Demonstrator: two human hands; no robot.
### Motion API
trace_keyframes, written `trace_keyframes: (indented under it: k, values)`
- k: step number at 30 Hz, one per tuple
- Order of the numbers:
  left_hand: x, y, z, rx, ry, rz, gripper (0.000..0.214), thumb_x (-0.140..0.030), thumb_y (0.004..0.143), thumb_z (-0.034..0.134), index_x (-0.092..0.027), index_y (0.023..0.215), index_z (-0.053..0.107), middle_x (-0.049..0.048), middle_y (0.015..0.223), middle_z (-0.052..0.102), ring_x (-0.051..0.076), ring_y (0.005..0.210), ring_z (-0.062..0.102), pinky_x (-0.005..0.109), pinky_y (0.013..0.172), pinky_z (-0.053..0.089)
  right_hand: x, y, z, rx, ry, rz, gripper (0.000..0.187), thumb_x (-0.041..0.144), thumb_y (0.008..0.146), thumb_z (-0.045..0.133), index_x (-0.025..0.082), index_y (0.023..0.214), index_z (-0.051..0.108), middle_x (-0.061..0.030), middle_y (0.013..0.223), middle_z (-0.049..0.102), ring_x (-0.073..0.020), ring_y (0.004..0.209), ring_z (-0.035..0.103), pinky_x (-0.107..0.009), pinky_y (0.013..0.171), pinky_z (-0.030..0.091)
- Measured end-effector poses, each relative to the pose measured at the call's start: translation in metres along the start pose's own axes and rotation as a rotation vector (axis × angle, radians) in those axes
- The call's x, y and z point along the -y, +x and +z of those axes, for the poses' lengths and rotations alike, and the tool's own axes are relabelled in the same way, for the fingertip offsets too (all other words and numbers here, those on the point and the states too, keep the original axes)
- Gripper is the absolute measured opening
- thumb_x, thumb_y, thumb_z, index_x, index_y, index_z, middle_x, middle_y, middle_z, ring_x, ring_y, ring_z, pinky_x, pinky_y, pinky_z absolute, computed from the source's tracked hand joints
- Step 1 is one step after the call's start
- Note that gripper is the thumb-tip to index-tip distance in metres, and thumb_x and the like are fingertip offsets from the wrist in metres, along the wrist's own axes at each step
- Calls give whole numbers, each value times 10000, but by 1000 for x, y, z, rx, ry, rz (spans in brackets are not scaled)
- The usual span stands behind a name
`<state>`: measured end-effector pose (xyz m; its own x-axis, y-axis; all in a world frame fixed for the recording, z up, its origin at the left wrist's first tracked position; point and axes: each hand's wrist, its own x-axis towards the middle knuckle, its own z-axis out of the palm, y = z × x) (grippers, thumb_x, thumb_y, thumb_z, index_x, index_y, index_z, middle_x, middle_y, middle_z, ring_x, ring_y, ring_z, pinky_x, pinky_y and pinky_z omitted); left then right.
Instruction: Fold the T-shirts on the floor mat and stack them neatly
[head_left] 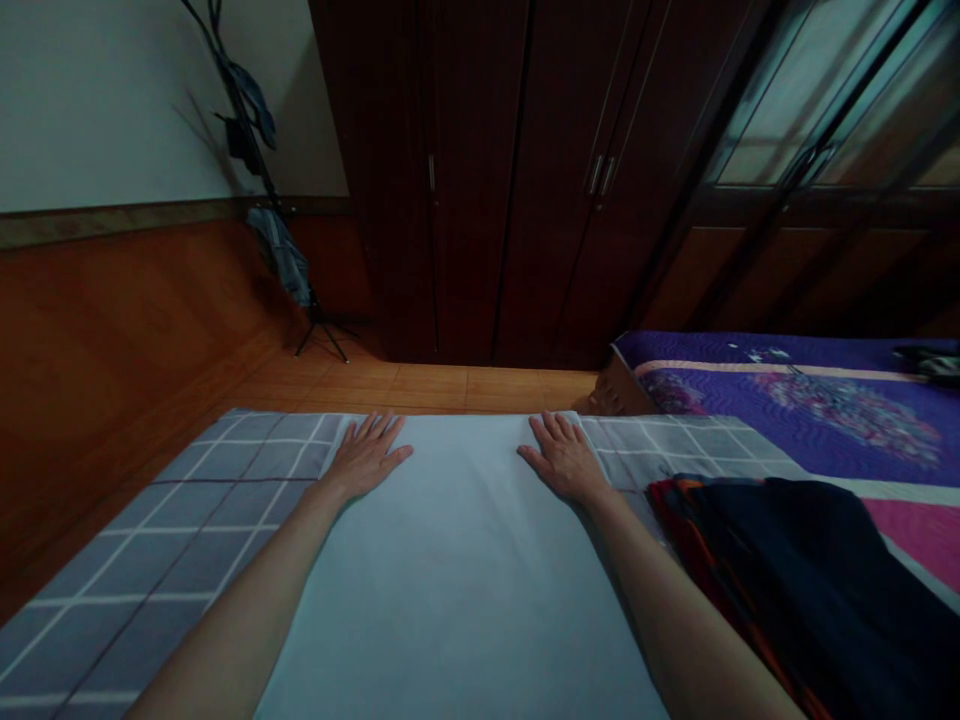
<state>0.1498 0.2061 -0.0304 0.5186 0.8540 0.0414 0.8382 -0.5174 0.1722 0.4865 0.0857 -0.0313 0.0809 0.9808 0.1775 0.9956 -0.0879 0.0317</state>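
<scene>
A smooth white cloth point(465, 560) lies spread over a grey checked bed cover point(195, 540). Its far end reaches the bed's far edge. My left hand point(367, 455) rests flat on the cloth's far left corner, fingers spread. On the far right corner lies my right hand point(564, 455), also flat with the fingers apart. Neither hand grips anything. Faint creases run along the cloth between the two hands. Both forearms stretch forward along the cloth's sides and partly cover its edges.
A stack of folded dark clothes point(817, 570) sits right of my right forearm. Beyond it is a purple flowered bedspread point(840, 400). A dark wooden wardrobe point(480, 200) stands across the tiled floor point(450, 385). Clothes hang on a coat stand point(259, 160) at far left.
</scene>
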Motion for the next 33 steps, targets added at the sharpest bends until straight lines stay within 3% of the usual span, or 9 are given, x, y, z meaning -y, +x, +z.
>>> trace_keyframes:
  k: [3, 8, 13, 18, 21, 24, 27, 30, 33]
  values:
    - [-5, -14, -3, -8, 4, -79, 663, -554, 909, 354, -197, 1463, 285, 129, 1528, 220, 320, 1418, 137, 564, 1104, 102, 3, -1, 1, -1, 3, 5, 675, 598, 922, 281, 155, 1423, 368, -140, 1484, 333, -325, 1356, 268, -468, 1083, 200]
    - [-6, -59, -9, 90, -31, 199, 612, -534, 921, 357, -277, 1467, 256, 57, 1542, 188, 252, 1423, 146, 480, 1136, 129, 1, -1, 0, -12, 11, 0, 662, 584, 925, 289, 146, 1412, 384, -156, 1472, 346, -333, 1343, 285, -473, 1069, 220]
    - [-4, -119, -30, 36, 144, 4, 652, -522, 906, 397, -191, 1459, 297, 122, 1514, 256, 317, 1410, 174, 548, 1123, 130, 3, 0, 0, -23, 29, 7, 652, 578, 928, 285, 143, 1403, 390, -165, 1459, 361, -333, 1341, 280, -478, 1058, 223]
    - [-47, -218, -25, 162, 39, 357, 715, -580, 885, 423, -373, 1478, 79, 26, 1547, 127, 306, 1415, 155, 546, 1116, 206, 3, 0, -1, -24, 28, 16, 637, 574, 929, 286, 154, 1396, 394, -165, 1447, 375, -324, 1333, 293, -480, 1050, 230]
    - [-69, -255, -12, 120, 44, 365, 717, -556, 898, 418, -364, 1480, 44, 47, 1550, 115, 325, 1411, 164, 568, 1105, 216, 4, 0, -7, -2, 18, 23, 613, 549, 936, 295, 159, 1401, 386, -170, 1447, 375, -317, 1337, 295, -489, 1048, 232]
    - [-76, -262, -8, 60, 58, 345, 695, -537, 915, 402, -346, 1482, 49, 51, 1557, 117, 317, 1413, 166, 568, 1115, 179, 17, -4, -18, 11, 0, 34, 609, 498, 946, 301, 104, 1406, 367, -219, 1457, 335, -351, 1345, 275, -541, 1043, 206]
    - [-75, -259, -10, 17, 80, 330, 672, -529, 929, 382, -330, 1484, 60, 49, 1561, 129, 297, 1417, 158, 545, 1125, 154, 47, -23, -28, 0, -3, -28, 680, 510, 924, 354, 63, 1433, 306, -247, 1495, 235, -376, 1376, 193, -546, 1065, 152]
    - [-74, -257, -10, 3, 84, 329, 689, -543, 921, 391, -317, 1486, 67, 48, 1562, 143, 284, 1418, 158, 520, 1132, 139, 76, -58, -32, 12, 21, -172, 705, 587, 901, 358, 174, 1466, 270, -144, 1528, 224, -308, 1390, 201, -442, 1096, 169]
    - [-73, -259, -9, -6, 73, 331, 704, -561, 908, 405, -313, 1486, 89, 49, 1560, 157, 284, 1417, 161, 514, 1133, 125, 74, -93, -33, 43, 32, -218, 662, 611, 902, 329, 221, 1438, 340, -97, 1503, 310, -272, 1372, 263, -404, 1091, 206]
